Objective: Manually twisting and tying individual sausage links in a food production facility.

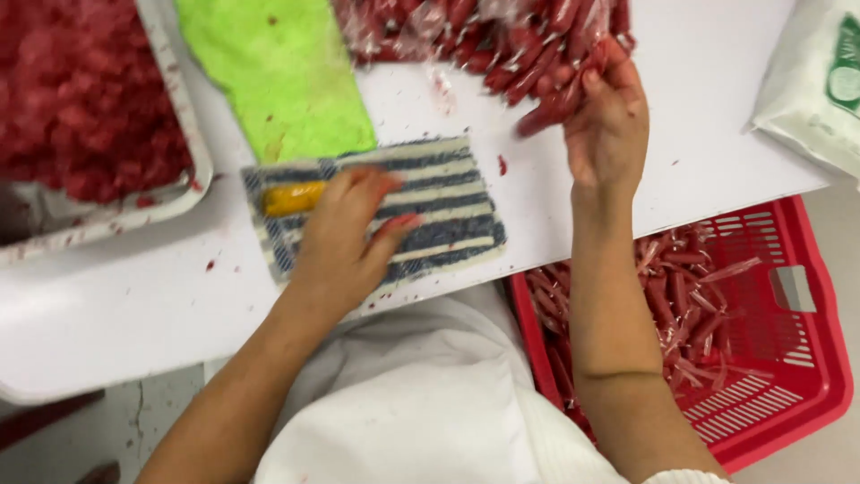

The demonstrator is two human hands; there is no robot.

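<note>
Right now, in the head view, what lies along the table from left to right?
Tray of red chopped meat → green cloth → yellow-handled tool on the striped cloth under the left hand → right hand at the wrapped sausages → white bag.

green cloth (282,76), tray of red meat (85,99), white bag (811,85)

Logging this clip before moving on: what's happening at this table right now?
A person works at a white table. The left hand rests on a striped cloth, its grip closed around a yellow-handled tool. The right hand reaches into a pile of wrapped red sausages and grips a few. A red basket beside the person holds more; a tray of red meat sits at left.
</note>
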